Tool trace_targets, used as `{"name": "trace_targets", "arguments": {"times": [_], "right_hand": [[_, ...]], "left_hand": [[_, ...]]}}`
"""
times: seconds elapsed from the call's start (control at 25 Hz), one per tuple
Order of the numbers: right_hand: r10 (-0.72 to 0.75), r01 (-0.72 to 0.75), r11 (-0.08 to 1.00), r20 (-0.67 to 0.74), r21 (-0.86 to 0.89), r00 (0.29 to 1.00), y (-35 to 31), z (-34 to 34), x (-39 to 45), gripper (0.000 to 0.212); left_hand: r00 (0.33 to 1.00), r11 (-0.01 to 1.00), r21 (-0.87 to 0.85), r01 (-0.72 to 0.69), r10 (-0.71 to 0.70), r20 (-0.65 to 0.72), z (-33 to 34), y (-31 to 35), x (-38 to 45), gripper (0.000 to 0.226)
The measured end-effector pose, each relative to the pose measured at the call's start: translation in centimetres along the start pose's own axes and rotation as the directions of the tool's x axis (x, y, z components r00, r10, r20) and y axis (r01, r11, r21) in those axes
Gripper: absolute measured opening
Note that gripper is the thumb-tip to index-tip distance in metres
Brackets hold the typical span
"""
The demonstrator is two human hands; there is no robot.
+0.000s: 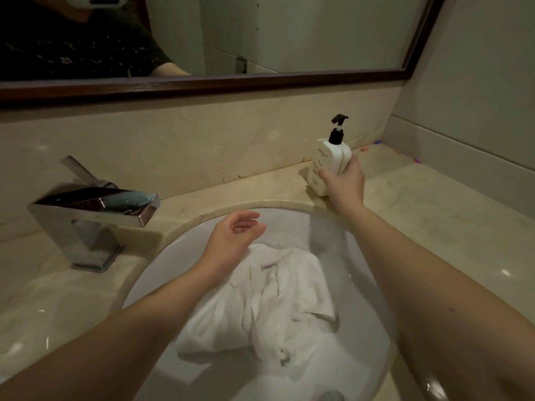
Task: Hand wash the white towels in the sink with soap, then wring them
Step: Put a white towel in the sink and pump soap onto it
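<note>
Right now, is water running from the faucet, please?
No, the faucet spout shows no stream, and the white towels lie in the sink.

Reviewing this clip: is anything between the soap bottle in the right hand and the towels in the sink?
Nothing solid blocks it. The right hand grips the soap bottle on the counter at the sink's rim. The left hand hovers open above the towels, near that path.

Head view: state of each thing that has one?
white towels: crumpled, lying in the sink
sink: holds the towels
faucet: no water running
soap bottle: tilted on the counter, gripped by the right hand
right hand: grips the bottle
left hand: loosely curled, empty, above the towels
</note>
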State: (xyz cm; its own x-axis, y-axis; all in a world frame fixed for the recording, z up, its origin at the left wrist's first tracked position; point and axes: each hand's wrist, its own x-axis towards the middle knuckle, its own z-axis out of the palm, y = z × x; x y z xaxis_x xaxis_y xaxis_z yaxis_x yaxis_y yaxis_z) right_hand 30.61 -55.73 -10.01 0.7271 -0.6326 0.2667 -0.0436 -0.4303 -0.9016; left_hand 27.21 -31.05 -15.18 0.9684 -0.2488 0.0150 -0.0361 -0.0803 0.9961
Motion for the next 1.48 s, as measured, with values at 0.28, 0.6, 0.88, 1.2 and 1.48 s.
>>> {"name": "trace_targets", "arguments": {"times": [0.28, 0.6, 0.88, 1.2, 1.48], "right_hand": [[0.024, -0.022, 1.0, 0.12, -0.018, 0.993, -2.8, 0.6, -9.3, 0.053], [0.025, -0.121, 0.957, 0.338, 0.265, 0.941, -3.7, -2.6, -14.7, 0.051], [-0.139, 0.059, 0.981, 0.46, 0.186, 0.877, -3.8, -6.3, -13.2, 0.102], [-0.215, 0.415, 0.89, 0.628, -0.188, 0.748, -2.5, -7.5, -14.2, 0.106], [-0.152, 0.475, 0.837, 0.719, -0.271, 0.678, -2.6, -7.6, -13.7, 0.108]], "left_hand": [[0.986, 0.988, 0.085, -0.132, 0.122, 0.117, 1.2, 2.0, -1.8, 0.07], [0.977, 0.991, -0.117, -0.068, 0.09, 0.195, 1.9, 3.2, -3.2, 0.09], [0.871, 0.995, -0.077, 0.07, -0.024, 0.491, 1.9, 4.4, -4.4, 0.046], [0.849, 0.997, 0.078, 0.009, -0.049, 0.526, 3.7, 2.2, -6.7, 0.033], [0.856, 0.998, -0.003, 0.07, -0.059, 0.513, 4.4, 1.5, -8.0, 0.028]]}}
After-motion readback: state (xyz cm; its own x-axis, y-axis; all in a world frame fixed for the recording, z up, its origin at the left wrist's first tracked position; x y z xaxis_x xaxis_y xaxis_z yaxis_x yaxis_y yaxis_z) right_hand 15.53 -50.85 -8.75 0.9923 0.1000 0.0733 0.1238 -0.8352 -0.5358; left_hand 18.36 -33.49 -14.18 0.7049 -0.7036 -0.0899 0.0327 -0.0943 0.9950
